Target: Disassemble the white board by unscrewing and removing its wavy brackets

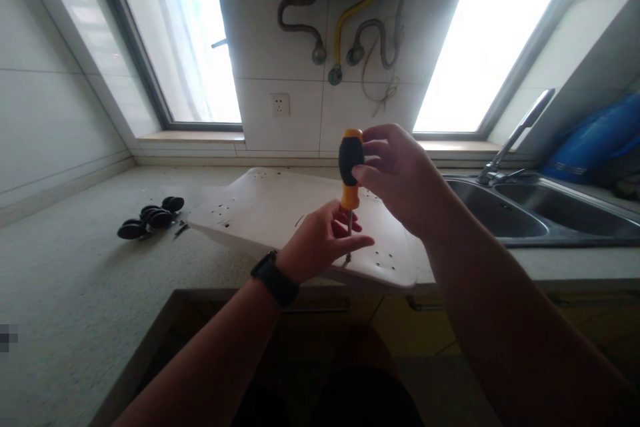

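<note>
A yellow-and-black screwdriver [353, 163] stands almost upright over a white panel [273, 203], its tip down at a small dark spot near the panel's front edge; whether a screw head sits there is too small to tell. The right hand [395, 177] grasps the handle lightly, thumb and fingertips against its side. The left hand [315, 243] hangs low beside the shaft, thumb and fingers parted around it; I cannot tell whether they touch the metal. A black watch [276, 278] circles the left wrist.

The panel lies flat on the table [90, 280], directly in front of the person and left of the double-bowl sink [580, 242]. Groups of small holes show near its corners, such as the right-hand group [385, 260] close to the screwdriver.

As for progress, I judge the driving at this 1 spot to be under way, with the tool in place and the depth reached unclear. The visible hole groups carry no fittings. Black wheels [159, 217], apparently casters, lie clustered on the table beyond the panel's left end, unattached, with small dark pieces [181, 229] beside them. The work therefore looks incomplete.
</note>
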Tool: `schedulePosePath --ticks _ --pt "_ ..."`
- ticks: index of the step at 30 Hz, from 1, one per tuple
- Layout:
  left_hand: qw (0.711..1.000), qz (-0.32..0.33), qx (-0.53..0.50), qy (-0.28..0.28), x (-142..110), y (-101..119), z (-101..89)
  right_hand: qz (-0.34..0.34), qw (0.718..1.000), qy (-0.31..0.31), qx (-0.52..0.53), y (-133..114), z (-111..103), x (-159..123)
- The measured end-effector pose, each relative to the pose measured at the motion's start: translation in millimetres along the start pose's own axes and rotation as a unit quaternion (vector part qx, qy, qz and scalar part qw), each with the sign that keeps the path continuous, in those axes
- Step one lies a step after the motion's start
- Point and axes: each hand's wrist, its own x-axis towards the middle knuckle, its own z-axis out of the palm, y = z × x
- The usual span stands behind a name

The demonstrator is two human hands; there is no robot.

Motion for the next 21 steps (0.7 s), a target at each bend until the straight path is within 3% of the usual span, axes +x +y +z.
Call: schedulePosePath --ticks 3,5,11,17,21 --pt "0.992 0.0 -0.104 -0.072 -3.7 -1.1 -2.5 -0.003 0.999 0.008 0.03 1.6 -0.6 -0.5" --pt "0.991 0.006 -0.11 -0.077 -5.3 -2.8 -3.5 -0.014 0.999 0.014 0.048 2.5 -1.7 -1.6" --pt "0.998 -0.003 -0.054 -0.018 -3.7 -4.0 -0.8 -0.057 0.998 0.004 -0.006 3.1 -4.7 -5.2" --pt "0.999 0.005 0.007 0.036 -1.1 -0.7 3.2 -0.05 0.995 0.021 -0.086 7.1 -6.2 -5.0" --pt "0.997 0.012 0.03 0.075 2.4 -2.2 6.0 -0.048 0.997 0.024 -0.052 9.7 -4.6 -3.4"
